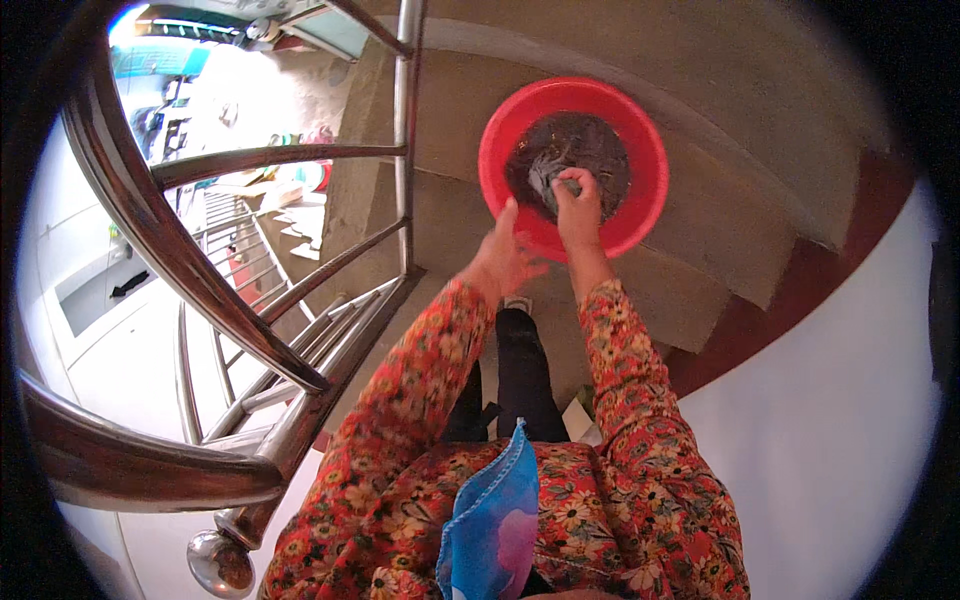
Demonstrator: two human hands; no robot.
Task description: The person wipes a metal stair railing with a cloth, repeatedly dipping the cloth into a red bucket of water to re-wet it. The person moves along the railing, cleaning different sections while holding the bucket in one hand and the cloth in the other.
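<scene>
A red plastic basin (651, 176) stands on the stair steps in front of me, holding dark water. A wet grey cloth (551, 169) lies partly in the water, left of the basin's middle. My right hand (579, 202) reaches over the near rim with its fingers closed on the cloth. My left hand (506, 259) is at the basin's near left rim, blurred, fingers apart, with nothing seen in it; whether it touches the rim I cannot tell.
A metal stair railing (407, 135) with curved, shiny handrails (187, 255) runs along the left, above a lower level holding several things. Concrete steps (720, 217) fan out beyond and to the right. A white wall (810, 450) with a dark red skirting band (795, 281) borders them.
</scene>
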